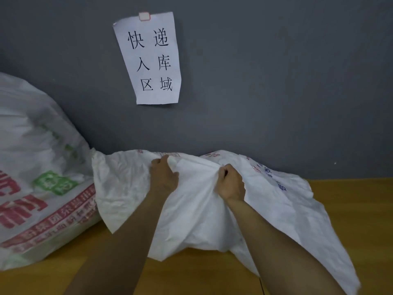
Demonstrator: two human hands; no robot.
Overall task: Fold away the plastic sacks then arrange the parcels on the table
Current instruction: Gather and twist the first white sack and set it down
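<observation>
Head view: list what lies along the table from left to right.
Bulging printed sack → left hand → right hand → wooden table. The white sack both hands grip spans them, so unplaced.

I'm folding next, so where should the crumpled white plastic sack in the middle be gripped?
Probably along its raised top ridge by the grey wall, reaching over from the near side. The left hand and right hand bunch the crumpled white plastic sack there, while the rest drapes slack over the yellow wooden table.
</observation>
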